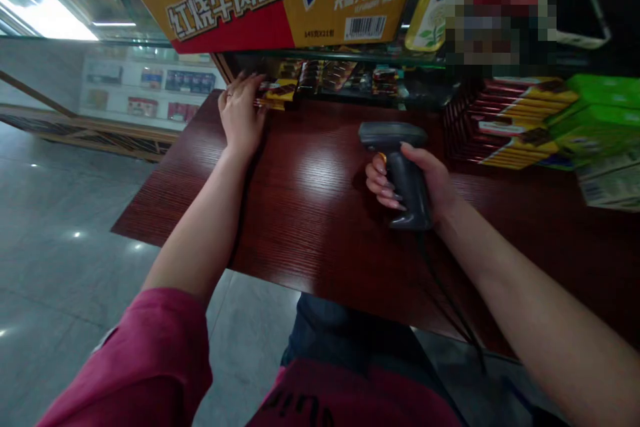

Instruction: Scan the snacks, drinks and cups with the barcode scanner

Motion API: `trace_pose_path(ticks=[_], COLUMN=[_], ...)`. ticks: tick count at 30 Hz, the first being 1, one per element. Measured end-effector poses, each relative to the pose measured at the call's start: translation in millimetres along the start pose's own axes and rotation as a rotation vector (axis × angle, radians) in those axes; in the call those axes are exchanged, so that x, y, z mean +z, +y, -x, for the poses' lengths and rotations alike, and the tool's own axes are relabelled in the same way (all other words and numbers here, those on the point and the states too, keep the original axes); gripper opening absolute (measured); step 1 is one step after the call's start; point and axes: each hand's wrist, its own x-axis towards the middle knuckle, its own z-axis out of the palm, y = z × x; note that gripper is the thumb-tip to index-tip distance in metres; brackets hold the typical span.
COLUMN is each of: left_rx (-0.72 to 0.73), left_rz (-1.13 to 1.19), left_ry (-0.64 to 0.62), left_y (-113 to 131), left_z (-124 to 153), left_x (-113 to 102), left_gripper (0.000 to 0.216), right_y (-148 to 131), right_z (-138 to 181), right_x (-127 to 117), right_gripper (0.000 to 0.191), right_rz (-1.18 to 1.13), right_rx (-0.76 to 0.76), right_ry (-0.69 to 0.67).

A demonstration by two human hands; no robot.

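In the head view, my right hand [395, 180] is wrapped round the grip of a dark grey barcode scanner [407, 173], held upright above the brown tabletop. Its head points left, and a cord hangs from the bottom of the grip. At the far left corner of the table, my left hand [243, 110] is closed over the left end of yellow and dark-red chocolate bar packets [280, 92]. The fingers partly cover those packets, so their exact number is hidden.
A large yellow-and-red noodle carton [280, 0] rests on a glass shelf over the table's back. Stacked yellow-and-maroon bars [520, 127] and green boxes [600, 113] stand at the right. More wrapped snacks [345, 77] lie under the glass. The wooden tabletop [310, 227] ends above the tiled floor.
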Motion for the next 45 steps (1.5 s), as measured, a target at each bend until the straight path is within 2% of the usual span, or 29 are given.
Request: trace_pose_path(ticks=[3,7,9,13,15,17,20,26,33,39,42,45], left_rx=[-0.035,-0.023,0.002,-0.05,-0.118,-0.188,-0.255,-0.283,-0.238,-0.206,-0.128,-0.03], left_rz=[-0.033,0.056,0.116,0.315,0.438,0.526,0.579,0.606,0.527,0.647,0.652,0.577], left_ry=[-0.012,-0.016,-0.017,-0.009,-0.091,-0.237,-0.398,-0.451,-0.428,-0.433,-0.341,-0.167], left_y=[-4,0,17,72,98,117,128,130,130,123,126,141], left_z=[-4,-9,-7,16,31,43,51,52,53,53,56,62], left_x=[2,-3,-7,-7,-1,7,14,13,17,14,7,2], left_gripper=[0.054,0.041,0.04,0.045,0.045,0.042,0.037,0.032,0.029,0.034,0.036,0.034], right_y=[0,1,0,-4,-5,-6,-5,1,5,1,-1,-3], right_z=[3,6,12,28,35,38,38,32,32,40,61,93], right_x=[-4,-6,-6,-5,-5,-4,-2,4,6,4,-6,-21], right_gripper=[0.041,0.04,0.04,0.041,0.043,0.044,0.044,0.045,0.043,0.045,0.045,0.045], right_rz=[0.031,0.07,0.092,0.146,0.178,0.203,0.216,0.227,0.26,0.188,0.173,0.175], right_rx=[-0.023,-0.043,-0.052,-0.025,0.013,0.053,0.094,0.135,0.074,0.096,0.078,0.066], right_ry=[-0.013,-0.007,0.008,0.016,0.015,0.032,0.087,0.135,0.157,0.188,0.175,0.169])
